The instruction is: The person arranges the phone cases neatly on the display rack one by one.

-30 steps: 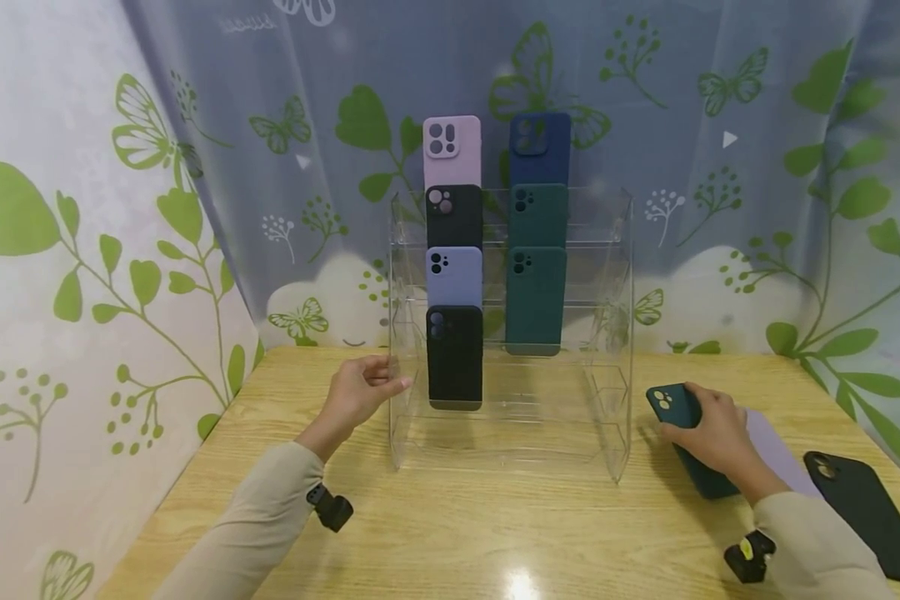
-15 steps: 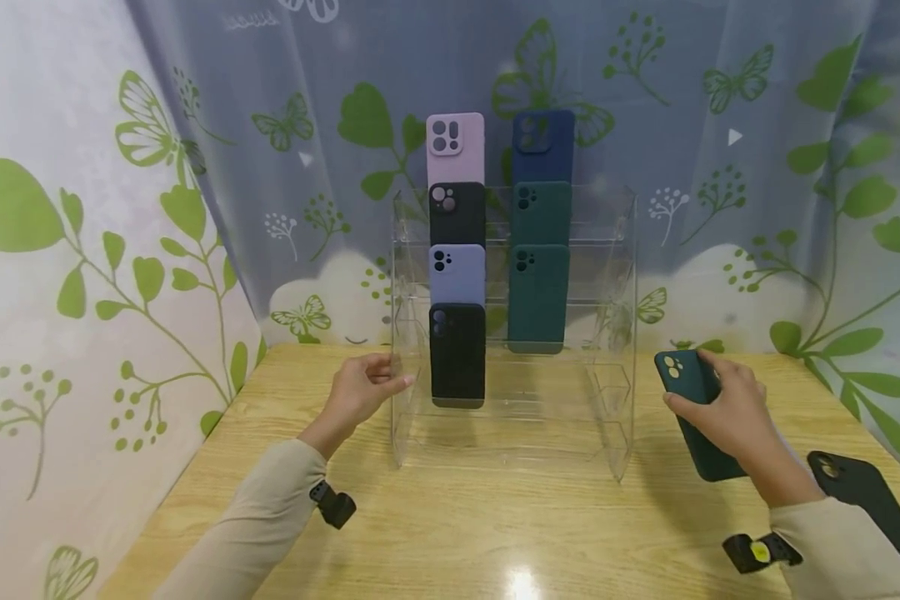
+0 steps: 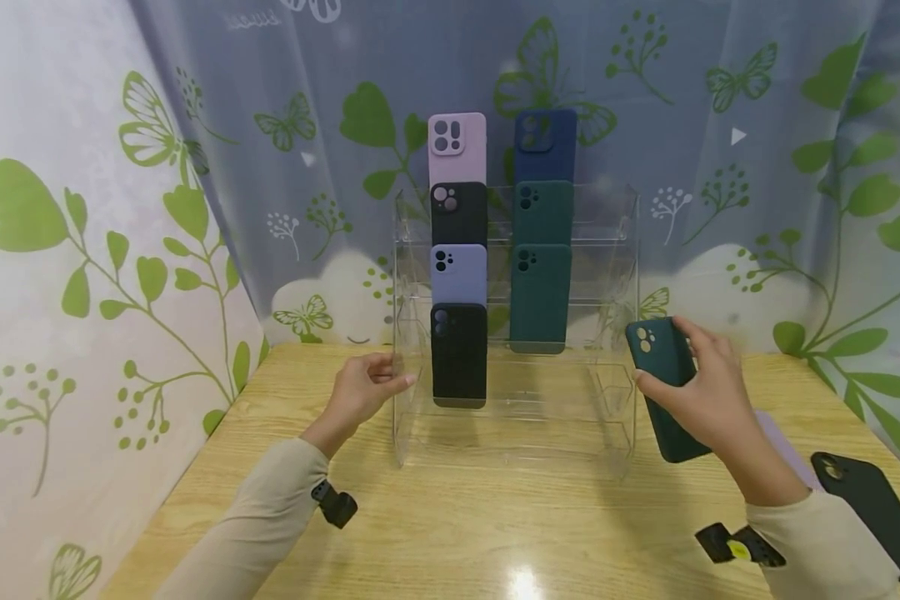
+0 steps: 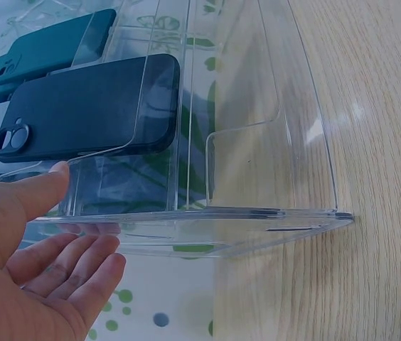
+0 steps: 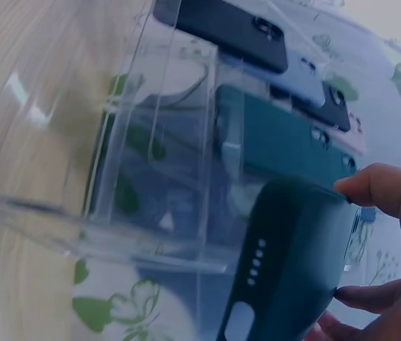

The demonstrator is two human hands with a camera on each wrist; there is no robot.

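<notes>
A clear tiered display rack stands on the table with phone cases in two columns. My left hand holds the rack's left side panel, thumb on one side of its edge and fingers on the other. To the right of the rack, my right hand grips a dark green phone case by its long edges, tilted, camera holes up. In the right wrist view this green case shows its side edge. On the rack's lowest filled tier is a black case; a green case stands right of it, one tier higher.
A lilac case and a black case lie on the wooden table at the right, partly behind my right arm. Higher tiers carry pink, periwinkle and navy cases. A patterned curtain hangs behind.
My right hand has lifted the dark green case from the table, raised it and brought it left toward the rack. My left hand stays at the rack's side.
</notes>
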